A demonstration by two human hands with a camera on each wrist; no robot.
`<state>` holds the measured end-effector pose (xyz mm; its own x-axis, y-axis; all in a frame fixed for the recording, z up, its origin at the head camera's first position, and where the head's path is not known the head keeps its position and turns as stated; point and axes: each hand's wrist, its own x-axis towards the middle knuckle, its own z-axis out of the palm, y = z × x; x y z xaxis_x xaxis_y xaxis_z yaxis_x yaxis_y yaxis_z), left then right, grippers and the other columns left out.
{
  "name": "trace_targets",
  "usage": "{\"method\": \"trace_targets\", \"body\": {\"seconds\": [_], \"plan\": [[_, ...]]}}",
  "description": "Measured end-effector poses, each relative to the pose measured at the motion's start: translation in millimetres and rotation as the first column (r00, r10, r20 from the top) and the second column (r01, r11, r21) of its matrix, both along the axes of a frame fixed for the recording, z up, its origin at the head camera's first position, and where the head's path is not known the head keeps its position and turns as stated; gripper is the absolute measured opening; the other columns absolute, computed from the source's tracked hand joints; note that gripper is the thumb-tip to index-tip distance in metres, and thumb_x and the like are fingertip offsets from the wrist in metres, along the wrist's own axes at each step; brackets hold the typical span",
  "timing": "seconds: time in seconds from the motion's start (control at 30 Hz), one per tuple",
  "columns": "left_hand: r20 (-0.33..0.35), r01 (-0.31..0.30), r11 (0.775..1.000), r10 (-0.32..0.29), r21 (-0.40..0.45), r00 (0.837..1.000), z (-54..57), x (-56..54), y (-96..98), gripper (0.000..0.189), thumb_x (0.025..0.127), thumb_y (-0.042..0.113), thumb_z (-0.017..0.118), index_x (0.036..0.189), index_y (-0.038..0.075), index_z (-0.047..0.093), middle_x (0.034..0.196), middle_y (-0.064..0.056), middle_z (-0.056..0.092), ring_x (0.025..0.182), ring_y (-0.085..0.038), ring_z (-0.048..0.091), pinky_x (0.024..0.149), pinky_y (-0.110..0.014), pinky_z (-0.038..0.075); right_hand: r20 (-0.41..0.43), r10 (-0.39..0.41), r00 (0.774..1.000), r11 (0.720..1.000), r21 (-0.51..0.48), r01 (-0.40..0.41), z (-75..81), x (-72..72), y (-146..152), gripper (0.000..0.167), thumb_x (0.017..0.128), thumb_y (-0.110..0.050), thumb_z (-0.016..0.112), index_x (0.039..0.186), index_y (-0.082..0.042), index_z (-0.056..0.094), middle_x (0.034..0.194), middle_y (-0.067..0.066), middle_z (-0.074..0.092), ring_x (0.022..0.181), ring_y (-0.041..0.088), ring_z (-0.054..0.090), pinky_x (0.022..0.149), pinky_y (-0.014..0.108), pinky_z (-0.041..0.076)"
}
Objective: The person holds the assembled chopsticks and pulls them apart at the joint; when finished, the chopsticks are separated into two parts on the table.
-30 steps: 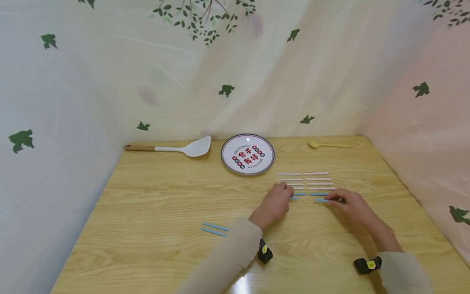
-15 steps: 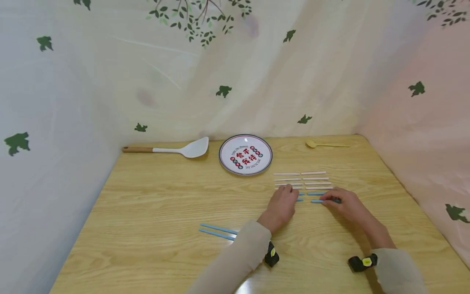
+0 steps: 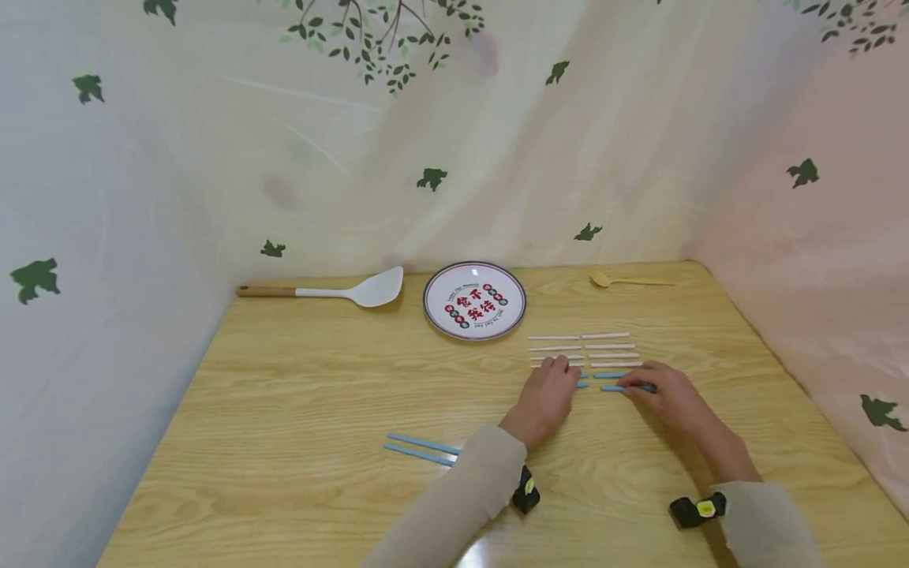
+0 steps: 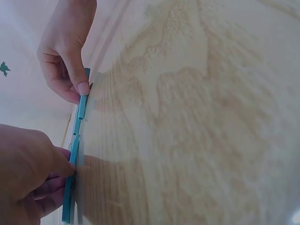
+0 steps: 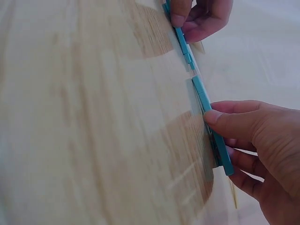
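In the head view my left hand (image 3: 545, 397) is at the left end of the lower rows of sticks, covering part of them. The left wrist view shows its thumb and fingers pinching a blue stick (image 4: 70, 183). My right hand (image 3: 667, 394) pinches a second blue stick (image 5: 215, 131) between thumb and fingers, close over the table. The two held sticks run nearly end to end with a small gap between them. Just behind them lies another blue stick (image 3: 616, 375). Farther back are several pale pink sticks (image 3: 606, 336) in paired rows.
Two more blue sticks (image 3: 419, 455) lie at front left, partly covered by the left sleeve (image 3: 454, 497). Along the back edge are a white spatula (image 3: 376, 288) with a wooden handle, a printed plate (image 3: 443, 323) and a yellow spoon (image 3: 601, 279). Patterned cloth (image 3: 319, 158) surrounds the table.
My left hand has shifted right with its blue stick, toward the one in my right hand. The right-hand stick has levelled out in line with the rows. Little moves in the last half second.
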<state>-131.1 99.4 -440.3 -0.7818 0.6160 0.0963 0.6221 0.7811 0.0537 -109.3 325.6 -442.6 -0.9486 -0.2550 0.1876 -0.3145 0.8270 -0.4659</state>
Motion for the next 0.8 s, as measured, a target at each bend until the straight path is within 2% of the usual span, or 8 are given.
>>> {"method": "trace_targets", "body": {"seconds": [0.2, 0.3, 0.4, 0.5, 0.6, 0.7, 0.8], "plan": [[0.005, 0.007, 1.0, -0.007, 0.013, 1.0, -2.3, 0.3, -0.4, 0.026, 0.095, 0.013, 0.055, 0.12, 0.016, 0.06, 0.11, 0.0, 0.056, 0.098, -0.014, 0.053, 0.083, -0.024, 0.048, -0.002, -0.013, 1.0, 1.0, 0.004, 0.013, -1.3, 1.0, 1, 0.012, 0.081, -0.005, 0.073, 0.089, -0.014, 0.074, 0.092, 0.005, 0.066, 0.083, 0.021, 0.061, 0.071, 0.035, 0.049], [0.002, 0.015, 1.0, -0.015, 0.018, 1.0, -3.6, 0.3, -1.7, 0.026, 0.095, 0.011, 0.054, 0.12, 0.016, 0.06, 0.111, 0.0, 0.055, 0.098, -0.014, 0.053, 0.084, -0.025, 0.047, -0.035, -0.003, 0.999, 1.0, 0.012, 0.003, -2.3, 1.4, 2, 0.013, 0.08, -0.003, 0.073, 0.089, -0.013, 0.075, 0.09, 0.004, 0.066, 0.082, 0.021, 0.061, 0.07, 0.035, 0.049], [-0.017, 0.028, 0.999, -0.027, 0.03, 0.999, -1.7, 0.6, -6.0, 0.024, 0.095, 0.012, 0.053, 0.118, 0.016, 0.061, 0.109, 0.001, 0.055, 0.097, -0.014, 0.052, 0.083, -0.024, 0.047, -0.102, 0.019, 0.995, 1.0, 0.021, -0.017, -3.8, 1.8, 1, 0.016, 0.078, -0.001, 0.074, 0.089, -0.012, 0.075, 0.088, 0.002, 0.066, 0.079, 0.019, 0.061, 0.069, 0.035, 0.049], [-0.02, 0.049, 0.995, -0.048, 0.083, 0.999, 6.4, 1.8, -17.4, 0.019, 0.097, 0.017, 0.053, 0.113, 0.015, 0.062, 0.106, 0.001, 0.054, 0.096, -0.014, 0.051, 0.084, -0.025, 0.046, -0.18, 0.044, 0.983, 0.999, 0.02, -0.041, -4.3, 3.1, -1, 0.019, 0.075, 0.002, 0.075, 0.09, -0.01, 0.075, 0.086, 0.001, 0.067, 0.079, 0.019, 0.061, 0.069, 0.034, 0.049], [-0.002, 0.082, 0.985, -0.082, 0.15, 0.997, 20.9, 3.3, -37.4, 0.018, 0.098, 0.022, 0.053, 0.11, 0.014, 0.063, 0.102, 0.001, 0.054, 0.092, -0.014, 0.052, 0.083, -0.024, 0.045, -0.244, 0.058, 0.968, 0.998, 0.025, -0.054, -1.5, 4.4, -7, 0.023, 0.073, 0.004, 0.076, 0.092, -0.008, 0.074, 0.087, 0.003, 0.069, 0.082, 0.022, 0.062, 0.072, 0.037, 0.049], [0.014, 0.106, 0.971, -0.111, 0.213, 0.994, 37.0, 4.9, -65.1, 0.016, 0.097, 0.022, 0.056, 0.107, 0.013, 0.065, 0.1, 0.001, 0.056, 0.089, -0.013, 0.053, 0.081, -0.024, 0.045, -0.26, 0.06, 0.964, 0.998, 0.027, -0.055, 6.0, 5.2, -17, 0.024, 0.074, 0.005, 0.075, 0.094, -0.008, 0.073, 0.091, 0.004, 0.069, 0.085, 0.025, 0.062, 0.074, 0.04, 0.049], [0.006, 0.117, 0.96, -0.123, 0.254, 0.992, 49.3, 5.9, -97.9, 0.014, 0.094, 0.02, 0.06, 0.104, 0.011, 0.066, 0.097, 0.0, 0.057, 0.089, -0.015, 0.055, 0.081, -0.026, 0.047, -0.229, 0.065, 0.971, 0.998, 0.008, -0.065, 15.2, 5.6, -30, 0.024, 0.077, 0.004, 0.073, 0.097, -0.008, 0.072, 0.093, 0.004, 0.068, 0.085, 0.023, 0.062, 0.071, 0.038, 0.051]]}}
